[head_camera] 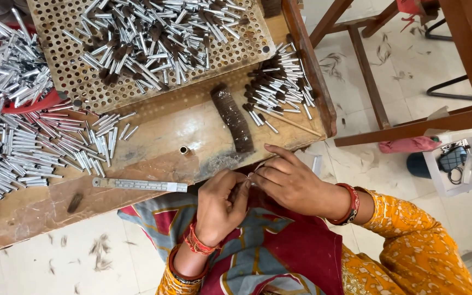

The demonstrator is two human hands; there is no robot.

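- I see my left hand (220, 203) and right hand (288, 180) meeting just off the near edge of the wooden table (159, 123), above my lap.
- Both hands pinch one small dark tuft of bristle (245, 184) between their fingertips; it is too small to tell more.
- On the table just beyond lies a dark roll of hair (232, 117), with a single brass ferrule (184, 149) to its left.
- A metal ruler (140, 185) lies along the near edge, left of my hands.
- Loose silver tubes (25, 147) cover the left side.
- A perforated tray (137, 43) at the far side holds filled tubes; another heap of filled tubes (279, 84) lies at the right.
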